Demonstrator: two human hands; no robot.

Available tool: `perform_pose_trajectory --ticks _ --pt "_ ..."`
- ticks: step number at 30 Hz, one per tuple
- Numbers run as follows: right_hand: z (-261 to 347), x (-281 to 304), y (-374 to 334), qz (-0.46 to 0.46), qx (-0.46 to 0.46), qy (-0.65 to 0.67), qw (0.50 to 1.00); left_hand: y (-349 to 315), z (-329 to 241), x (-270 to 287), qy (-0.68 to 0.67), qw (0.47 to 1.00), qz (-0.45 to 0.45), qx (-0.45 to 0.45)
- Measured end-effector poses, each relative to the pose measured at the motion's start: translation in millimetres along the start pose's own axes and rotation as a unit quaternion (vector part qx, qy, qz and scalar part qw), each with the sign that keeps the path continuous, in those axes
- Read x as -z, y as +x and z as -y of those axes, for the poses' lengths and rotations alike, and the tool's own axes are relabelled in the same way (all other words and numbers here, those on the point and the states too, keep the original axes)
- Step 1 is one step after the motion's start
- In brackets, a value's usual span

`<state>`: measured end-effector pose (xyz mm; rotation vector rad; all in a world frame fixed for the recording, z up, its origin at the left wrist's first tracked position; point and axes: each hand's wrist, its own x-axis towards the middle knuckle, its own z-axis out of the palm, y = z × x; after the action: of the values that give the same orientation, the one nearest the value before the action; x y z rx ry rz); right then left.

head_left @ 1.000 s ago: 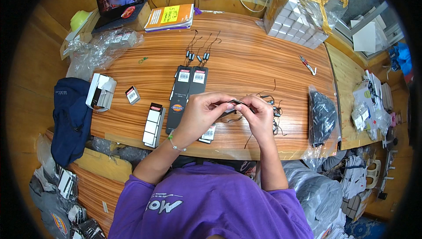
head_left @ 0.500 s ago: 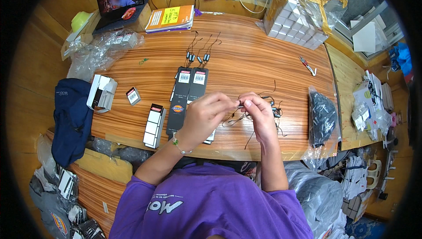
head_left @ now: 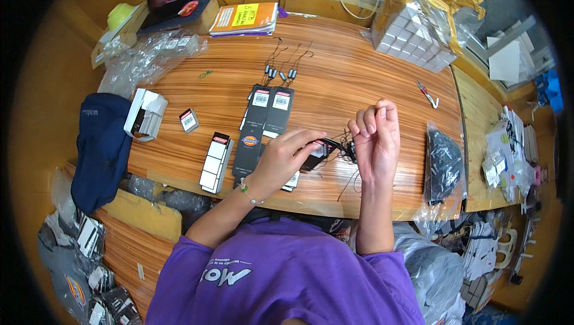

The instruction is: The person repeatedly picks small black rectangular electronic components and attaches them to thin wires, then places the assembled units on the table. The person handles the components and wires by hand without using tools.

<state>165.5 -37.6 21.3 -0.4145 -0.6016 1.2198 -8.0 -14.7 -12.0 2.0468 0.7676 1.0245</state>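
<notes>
The hands have come apart since a second ago: then both were bunched together over one tag near the table's front edge, and now the right hand (head_left: 375,139) has lifted and drawn back toward the right, fingers pinched shut on a thin black string (head_left: 348,143) that trails down to the table (head_left: 359,80). The left hand (head_left: 286,159) stays low, its fingertips closed on a dark hang tag (head_left: 317,148) lying flat on the wood just beside the string's tangle. The pull apart reads as the string being drawn through or tightened on the tag, though whether it already passes through the tag's hole is too small to tell. Behind the hands lie two long black tags (head_left: 270,108) side by side, and beyond them a few more strings with fasteners (head_left: 281,71). To the left stand white tag stacks (head_left: 215,154), to the right a clear bag of dark strings (head_left: 443,160).
</notes>
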Motion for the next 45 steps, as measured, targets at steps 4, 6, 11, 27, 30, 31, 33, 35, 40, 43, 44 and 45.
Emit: perform_pose_trajectory --ticks 4,6,11,27,30,31,33,35,40,43,44,45 --pt "-4.5 -11.2 -5.2 -0.003 -0.019 -0.062 0.998 -9.0 -0.4 32.2 0.020 0.997 -0.005 0.068" --pt "3.4 -8.9 -10.6 -0.007 -0.019 -0.088 0.996 -10.5 3.5 71.7 0.068 0.991 -0.050 0.106" --pt "15.1 -3.0 -18.3 0.001 0.042 -0.158 0.987 -45.9 58.9 170.6 0.138 0.968 0.091 0.186" --pt "9.0 -8.6 -22.6 -0.003 0.025 -0.332 0.943 -50.8 2.5 138.9 -0.017 0.972 -0.102 0.211" --pt "-4.3 -24.5 -24.4 0.027 0.023 -0.391 0.920 -23.7 -30.5 108.0 -0.113 0.968 -0.130 0.185" --pt "-11.1 -27.4 -23.9 0.037 0.029 -0.416 0.908 -13.3 -31.9 94.0 -0.097 0.967 -0.123 0.202" --pt "-24.0 -31.6 -24.3 0.043 0.050 -0.492 0.868 -1.0 -27.3 70.7 -0.037 0.983 -0.079 0.161" --pt "-33.1 -35.9 -22.3 0.043 0.078 -0.515 0.852 4.9 -26.1 52.3 -0.085 0.981 -0.077 0.154" --pt "-32.0 -27.0 -21.6 0.018 0.118 -0.517 0.847 16.2 -35.2 35.4 -0.092 0.987 -0.047 0.119" --pt "-32.4 -23.8 -22.3 -0.006 0.114 -0.478 0.871 20.4 -41.1 34.9 -0.110 0.986 -0.026 0.122" --pt "-33.2 -23.1 -22.9 -0.011 0.120 -0.479 0.870 20.5 -40.3 34.1 -0.114 0.986 -0.032 0.120" --pt "-34.5 -22.8 -24.1 -0.015 0.125 -0.479 0.869 19.8 -38.8 33.3 -0.117 0.985 -0.039 0.118"
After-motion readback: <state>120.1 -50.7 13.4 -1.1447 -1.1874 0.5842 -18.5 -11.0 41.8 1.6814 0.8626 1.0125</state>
